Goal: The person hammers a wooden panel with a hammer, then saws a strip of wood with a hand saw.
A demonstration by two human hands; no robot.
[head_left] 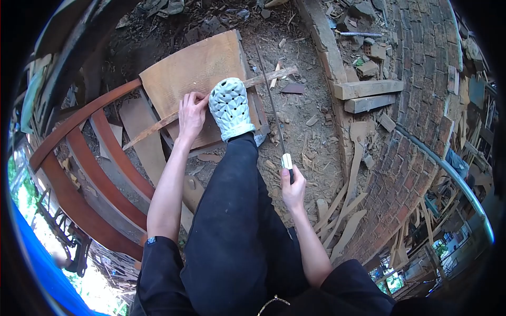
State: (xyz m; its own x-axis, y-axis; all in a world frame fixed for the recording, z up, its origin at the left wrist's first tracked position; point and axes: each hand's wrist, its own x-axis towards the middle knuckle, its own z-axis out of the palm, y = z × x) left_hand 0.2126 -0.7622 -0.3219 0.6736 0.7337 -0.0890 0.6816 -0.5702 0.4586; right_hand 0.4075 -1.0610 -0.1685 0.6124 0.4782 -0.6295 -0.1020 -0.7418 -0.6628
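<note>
Left fingers (196, 98) pinch a narrow, pale wooden strip (153, 131); right fingers (298, 178) wrap the black-and-white handle (286, 161) of a slim blade (273, 104)

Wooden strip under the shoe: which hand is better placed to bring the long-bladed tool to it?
Probably the right hand: it grips the long-bladed tool, while the left hand appears to pinch the wooden strip beside the shoe.

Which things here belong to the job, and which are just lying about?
Seemingly in use:
white-handled blade in the right hand
wooden strip held by the left hand, under the clog
panel beneath

Apparently just lying about:
reddish slatted frame
two wooden blocks
pale pipe
</note>
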